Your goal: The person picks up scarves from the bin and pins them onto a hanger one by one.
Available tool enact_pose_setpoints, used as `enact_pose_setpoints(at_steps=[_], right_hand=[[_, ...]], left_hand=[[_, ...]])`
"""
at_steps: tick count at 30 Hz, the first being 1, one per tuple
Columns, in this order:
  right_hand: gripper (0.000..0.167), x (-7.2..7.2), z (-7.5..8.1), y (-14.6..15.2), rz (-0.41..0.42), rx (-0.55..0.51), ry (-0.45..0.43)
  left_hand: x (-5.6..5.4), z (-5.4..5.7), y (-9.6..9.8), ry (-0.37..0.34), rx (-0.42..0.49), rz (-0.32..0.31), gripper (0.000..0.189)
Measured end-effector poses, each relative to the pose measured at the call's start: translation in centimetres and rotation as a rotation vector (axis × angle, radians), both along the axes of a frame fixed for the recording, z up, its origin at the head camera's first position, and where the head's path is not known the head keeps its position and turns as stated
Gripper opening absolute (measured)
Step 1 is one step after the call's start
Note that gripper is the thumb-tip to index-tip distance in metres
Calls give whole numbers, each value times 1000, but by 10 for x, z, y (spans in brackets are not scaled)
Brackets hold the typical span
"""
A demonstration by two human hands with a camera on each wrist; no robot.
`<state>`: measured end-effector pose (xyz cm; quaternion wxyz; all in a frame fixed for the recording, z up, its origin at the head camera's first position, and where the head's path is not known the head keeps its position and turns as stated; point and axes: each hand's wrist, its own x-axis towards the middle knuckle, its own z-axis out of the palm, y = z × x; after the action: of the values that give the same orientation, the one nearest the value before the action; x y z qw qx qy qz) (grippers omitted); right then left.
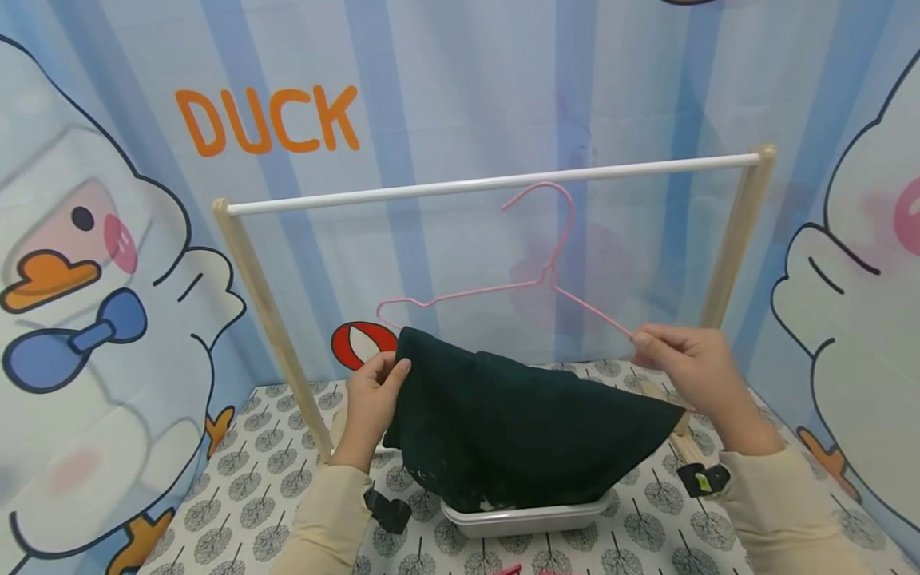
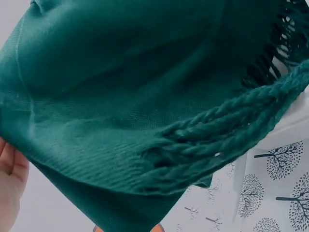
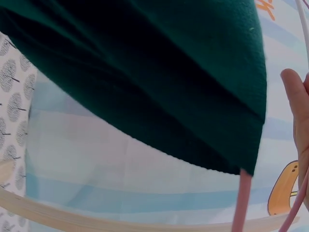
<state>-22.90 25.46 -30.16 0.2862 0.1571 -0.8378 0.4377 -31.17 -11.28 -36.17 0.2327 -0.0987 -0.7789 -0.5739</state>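
Green cloth (image 1: 532,431): where it drapes over the lower part of the pink hanger (image 1: 489,290), it droops above the white tray (image 1: 532,524); twisted tassels (image 2: 231,116) show in the left wrist view.
Left hand (image 1: 374,395): thumb and fingers closed in a pinch on the cloth's upper left edge.
Right hand (image 1: 693,367): thumb and fingers pinching the hanger's right arm.
Hook: upright, near the white rail (image 1: 395,192); contact cannot be told.
Rack: rail carried between pale wooden posts (image 1: 265,311), behind the cloth.
Surface: white tablecloth (image 1: 244,459) printed with dark round-crowned trees, tray upon it; a pinkish-red item (image 1: 510,570), cut off at the near edge.
Room: blue-striped curtain (image 1: 460,48) behind, printed with large white ducks (image 1: 72,439) and orange "DUCK" lettering (image 1: 276,120).
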Motion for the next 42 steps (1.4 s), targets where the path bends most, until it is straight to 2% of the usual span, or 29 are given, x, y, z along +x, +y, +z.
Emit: enact_pose_setpoints(at_steps=[4,6,7,9,11,13,15,18,20,24,29,35,42], right_hand=[[19,-1,9,-1,6,11,66],[18,-1,13,-2,17,4,77],[18,-1,14,-3,20,0,82],[17,-1,16,-4,24,2,93],[16,-1,17,-4,32,5,97],[15,-1,18,-4,30,14,100],[15,0,19,-5,18,31,94],[15,0,20,-7,2,59,90],[14,1,20,-9,-4,74,90],[12,1,19,-12,-3,85,99],[12,1,16,-12,-12,103,96],[11,-2,12,-14,6,129,128],[11,-3,9,-16,31,140,120]], left_hand=[[1,0,0,27,9,86,17],[3,1,1,94,-10,135,16],[5,2,2,152,-44,157,16],[8,7,5,317,-155,189,17],[10,15,10,514,-320,197,22],[10,25,18,681,-510,162,26],[10,33,25,765,-677,99,26],[9,40,34,749,-836,29,20],[8,40,37,703,-867,-10,15],[8,38,38,630,-849,-107,10],[10,33,37,612,-849,-193,10],[11,30,39,617,-859,-230,11],[12,26,37,580,-875,-268,10]])
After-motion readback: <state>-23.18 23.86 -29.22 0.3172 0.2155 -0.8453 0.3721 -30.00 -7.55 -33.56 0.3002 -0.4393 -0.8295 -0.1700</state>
